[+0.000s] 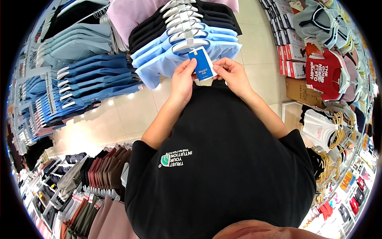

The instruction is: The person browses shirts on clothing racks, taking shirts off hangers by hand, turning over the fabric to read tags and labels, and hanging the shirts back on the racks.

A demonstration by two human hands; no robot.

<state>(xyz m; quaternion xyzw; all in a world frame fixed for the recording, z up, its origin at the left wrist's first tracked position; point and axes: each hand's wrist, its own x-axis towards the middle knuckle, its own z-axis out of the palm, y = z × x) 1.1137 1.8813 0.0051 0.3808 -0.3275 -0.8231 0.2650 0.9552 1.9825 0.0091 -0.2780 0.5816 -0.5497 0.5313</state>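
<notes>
A blue hang tag (201,65) with white lettering hangs in front of a light blue shirt (159,65) on a white hanger (191,43). My left hand (184,79) is closed on the tag's left edge, thumb on its face. At the opposite side, my right hand (232,75) pinches the right edge between thumb and fingers, where a white card edge shows behind the blue. Black shirts (149,36) hang behind the light blue ones on the same rail.
Blue shirts (95,77) and grey-green shirts (75,42) hang at the left. Brown and maroon trousers (115,163) are at lower left. Stacked boxes (292,53), a cardboard carton (302,91) and a red shirt (328,73) stand to the right. Tiled floor (137,113) lies between racks.
</notes>
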